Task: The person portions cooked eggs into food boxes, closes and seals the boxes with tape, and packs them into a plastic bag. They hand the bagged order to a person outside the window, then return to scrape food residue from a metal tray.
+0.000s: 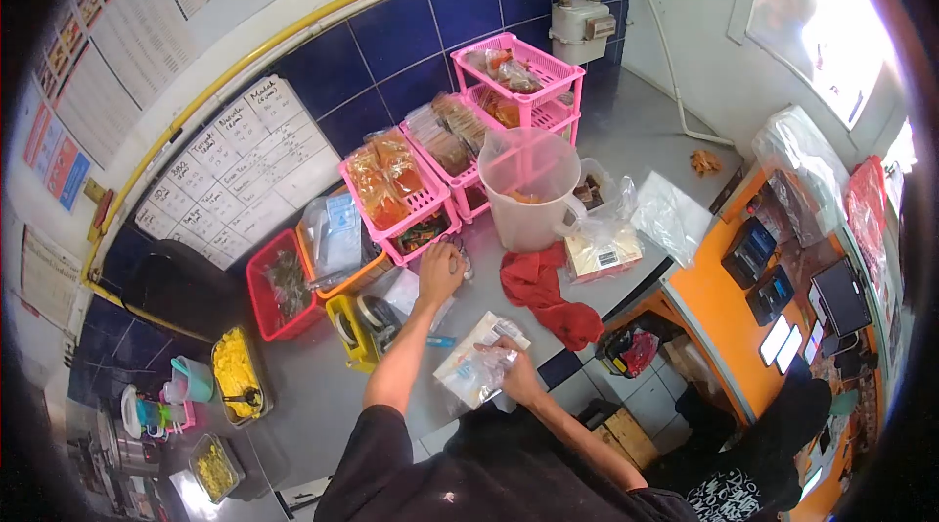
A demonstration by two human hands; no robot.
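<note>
My left hand (442, 273) reaches to the counter at the front of the pink baskets, its fingers curled down by a small greyish item (469, 263) that is partly hidden. What lies under those fingers I cannot make out. Closer to my body, my right hand (511, 371) grips a clear plastic packet (477, 372) with pale, printed contents. Between my arms lies a small blue item (441, 341). A yellow tape dispenser (352, 331) stands left of my left forearm.
Pink stacked baskets (421, 204) hold sauce packets. A large translucent jug (528, 194), a red cloth (548, 297) and a bagged box (604, 253) stand to the right. Left are a red bin (284, 326) and a yellow-filled tray (262, 405). A person in black (753, 463) is at the lower right.
</note>
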